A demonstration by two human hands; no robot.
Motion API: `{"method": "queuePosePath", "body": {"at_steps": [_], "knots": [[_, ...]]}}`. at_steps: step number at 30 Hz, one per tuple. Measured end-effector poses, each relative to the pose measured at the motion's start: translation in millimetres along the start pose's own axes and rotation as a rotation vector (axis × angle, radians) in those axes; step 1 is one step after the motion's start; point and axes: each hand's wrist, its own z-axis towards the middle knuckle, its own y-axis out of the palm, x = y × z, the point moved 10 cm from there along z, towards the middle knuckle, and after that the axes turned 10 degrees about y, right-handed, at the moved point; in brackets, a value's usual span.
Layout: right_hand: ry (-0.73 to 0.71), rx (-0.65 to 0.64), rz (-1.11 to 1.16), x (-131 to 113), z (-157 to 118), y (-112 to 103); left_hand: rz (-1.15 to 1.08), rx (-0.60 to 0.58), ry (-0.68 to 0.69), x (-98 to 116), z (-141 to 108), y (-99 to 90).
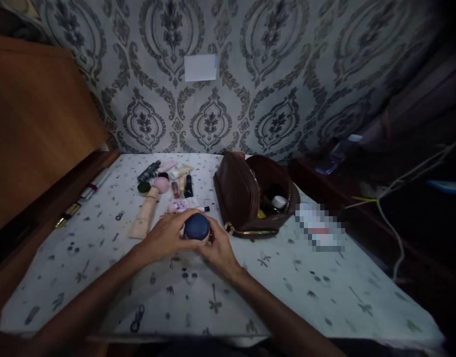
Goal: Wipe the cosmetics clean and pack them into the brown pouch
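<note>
A small round jar with a dark blue lid (197, 227) is held between both hands above the patterned white cloth. My left hand (168, 234) wraps its left side, and my right hand (221, 248) closes round its right side. Just beyond the hands lie a white and purple tube (181, 205) and a peach tube (143, 214). Several small cosmetics sit farther back, among them a pink round item (161, 185), a dark green bottle (149, 171) and a black tube (189, 186). To the right stands an unzipped brown bag (237, 196) with a white-capped item (279, 202) inside.
A blurred-out packet (320, 227) lies right of the bag. Wooden furniture (38, 114) borders the left side, with a gold-coloured tube (67, 214) on its ledge. A clear bottle (337, 154) and pale cables (401, 233) are at the right. Patterned wallpaper rises behind.
</note>
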Motion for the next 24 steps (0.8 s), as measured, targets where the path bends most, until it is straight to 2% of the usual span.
{"method": "queuePosePath", "body": {"at_steps": [2,4,5,6,7,9,11,14,16,21,24], "knots": [[0.060,-0.005,0.034,3,-3,-1,0.022,0.115,-0.049,2,-9,-12.9],[0.079,0.011,0.026,2,-5,-3,0.097,0.324,-0.045,13,-22,-34.8],[0.079,0.021,0.014,1,-5,-4,0.145,0.402,0.006,25,-27,-41.3],[0.072,0.028,0.004,0,-5,-4,0.196,0.433,0.094,40,-30,-41.6],[0.061,0.029,-0.002,-2,-6,-4,0.251,0.411,0.210,56,-30,-35.2],[0.019,-0.007,0.000,-7,-7,1,0.368,0.288,0.433,80,-29,-11.1],[-0.036,-0.059,-0.018,-13,-10,7,0.454,0.204,0.530,84,-27,6.8],[-0.084,-0.090,-0.097,-20,-15,11,0.415,0.166,0.435,64,-16,10.7],[-0.108,-0.054,-0.126,-23,-15,9,0.349,0.161,0.335,49,-11,8.4],[-0.185,0.124,-0.203,-25,-13,-9,0.303,0.278,0.091,26,-12,1.7],[-0.207,0.204,-0.297,-25,-14,-16,0.318,0.339,0.052,23,-16,3.5]]}}
